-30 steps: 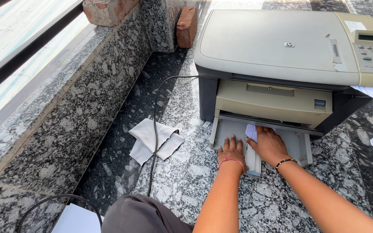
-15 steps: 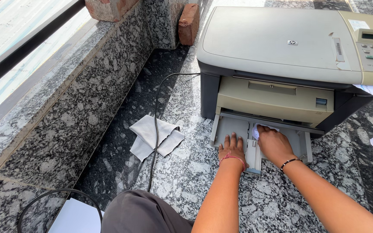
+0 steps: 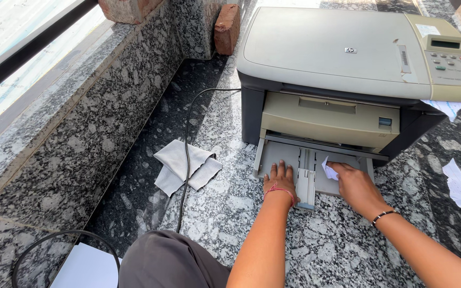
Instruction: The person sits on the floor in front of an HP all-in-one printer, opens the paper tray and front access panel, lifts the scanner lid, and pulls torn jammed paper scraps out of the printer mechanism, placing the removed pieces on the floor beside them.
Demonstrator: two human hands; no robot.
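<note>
Head cam: left hand [image 3: 279,180] flat, open on grey plastic tray [image 3: 281,157]; right hand [image 3: 354,184] pinches crumpled white paper scrap [image 3: 328,169].

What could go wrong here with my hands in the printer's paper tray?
The right hand pinches a small crumpled scrap of paper near the feed slot; it might tear and leave bits inside. The left hand presses on the open tray, which sticks out from the printer and may flex or snap. The black cable beside the left arm could snag.
</note>
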